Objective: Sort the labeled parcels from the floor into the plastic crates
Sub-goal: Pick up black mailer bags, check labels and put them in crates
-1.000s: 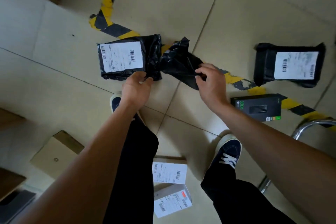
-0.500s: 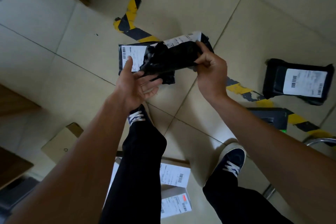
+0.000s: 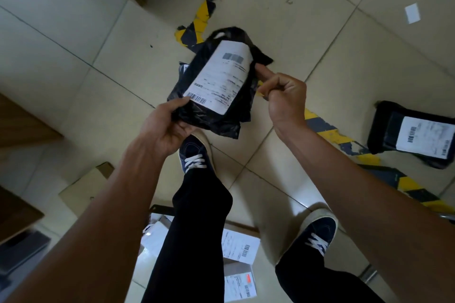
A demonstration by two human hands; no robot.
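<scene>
I hold a black plastic-bag parcel (image 3: 211, 115) above the floor, its white shipping label (image 3: 221, 76) facing up. My left hand (image 3: 167, 128) grips its near left corner, thumb on top beside the barcode. My right hand (image 3: 283, 96) pinches the bag's right edge with curled fingers. Behind the held parcel, the edge of a second black labeled parcel (image 3: 183, 69) peeks out; whether it lies on the floor I cannot tell. A third black labeled parcel (image 3: 413, 135) lies on the floor at the right. No plastic crate is in view.
Two labeled cardboard boxes (image 3: 237, 246) (image 3: 240, 285) lie between my feet, and a flat cardboard piece (image 3: 83, 187) to the left. Yellow-black hazard tape (image 3: 339, 135) crosses the tiled floor. Wooden furniture (image 3: 22, 128) stands at the left edge. A dark box (image 3: 386, 174) sits by the tape.
The crumpled black parcel came up off the floor and turned label-up. My left hand shifted from an open palm under it to gripping its corner, while the right keeps its pinch.
</scene>
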